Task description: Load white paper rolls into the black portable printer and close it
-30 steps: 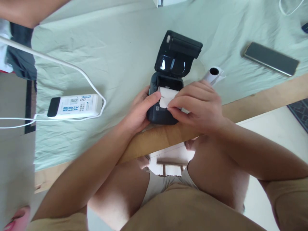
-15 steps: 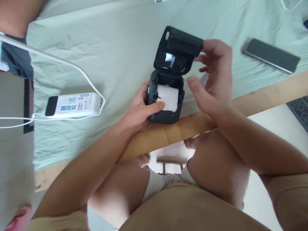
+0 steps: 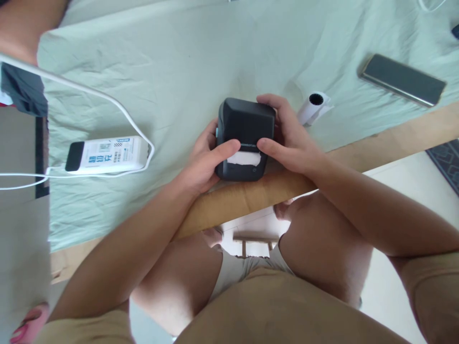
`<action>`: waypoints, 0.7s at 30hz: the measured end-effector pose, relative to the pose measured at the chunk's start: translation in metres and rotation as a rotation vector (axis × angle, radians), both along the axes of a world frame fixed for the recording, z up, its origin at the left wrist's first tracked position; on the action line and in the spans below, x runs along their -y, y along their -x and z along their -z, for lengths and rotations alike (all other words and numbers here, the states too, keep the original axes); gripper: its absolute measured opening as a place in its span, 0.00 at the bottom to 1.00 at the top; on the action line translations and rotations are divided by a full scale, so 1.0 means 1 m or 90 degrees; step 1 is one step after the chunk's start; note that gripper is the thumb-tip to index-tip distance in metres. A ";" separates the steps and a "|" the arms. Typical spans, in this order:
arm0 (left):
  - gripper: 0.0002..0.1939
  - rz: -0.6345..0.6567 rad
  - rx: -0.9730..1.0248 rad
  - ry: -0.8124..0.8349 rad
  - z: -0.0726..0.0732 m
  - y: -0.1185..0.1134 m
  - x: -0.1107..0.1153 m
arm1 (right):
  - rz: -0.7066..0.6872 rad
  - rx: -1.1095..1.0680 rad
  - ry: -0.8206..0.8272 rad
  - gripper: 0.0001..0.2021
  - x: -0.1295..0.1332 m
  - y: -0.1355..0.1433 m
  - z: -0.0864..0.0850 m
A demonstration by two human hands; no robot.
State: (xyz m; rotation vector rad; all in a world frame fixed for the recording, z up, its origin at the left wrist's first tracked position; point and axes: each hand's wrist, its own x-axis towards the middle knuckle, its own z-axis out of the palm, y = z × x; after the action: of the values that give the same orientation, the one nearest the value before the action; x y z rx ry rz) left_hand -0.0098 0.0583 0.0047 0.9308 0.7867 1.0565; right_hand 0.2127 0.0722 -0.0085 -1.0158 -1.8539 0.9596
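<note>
A small black printer (image 3: 247, 119) with its lid down is held between both hands near the table's front edge. White paper (image 3: 244, 158) shows at the lid's front edge, its end ragged. My left hand (image 3: 211, 160) is wrapped round the left side, thumb on the lid by the paper. On the right side, my right hand (image 3: 287, 138) grips the printer, with its thumb on the lid's front edge and its fingers around the far right corner. A white paper roll (image 3: 312, 109) with a dark core lies just beyond my right hand.
A white power bank (image 3: 111, 154) with white cables lies at left on the green cloth (image 3: 172, 71). A dark phone (image 3: 403, 80) lies at right. Part of another person's arm (image 3: 28, 24) shows at top left. The table has a wooden edge (image 3: 236, 200).
The printer's lid has swung down from raised to closed, covering the roll inside. My right hand has moved left onto the printer, revealing the loose roll behind it.
</note>
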 end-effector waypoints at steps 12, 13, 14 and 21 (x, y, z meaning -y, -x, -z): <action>0.22 -0.017 0.005 0.018 0.001 -0.002 -0.004 | 0.001 -0.030 0.045 0.32 -0.001 0.003 0.000; 0.22 -0.013 0.001 0.015 0.001 -0.002 -0.003 | 0.001 -0.035 0.044 0.32 -0.001 0.003 0.000; 0.23 -0.009 -0.004 0.014 0.001 -0.001 -0.003 | 0.001 -0.038 0.044 0.32 -0.001 0.003 0.000; 0.23 0.003 0.024 0.033 -0.001 -0.003 -0.001 | 0.005 0.010 -0.025 0.36 -0.005 0.000 0.011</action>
State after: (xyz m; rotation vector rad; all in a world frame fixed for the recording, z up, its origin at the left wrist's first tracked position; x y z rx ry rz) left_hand -0.0069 0.0593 0.0058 0.8656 0.7767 1.0426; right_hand 0.2126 0.0774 -0.0195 -1.0094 -1.8729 0.9087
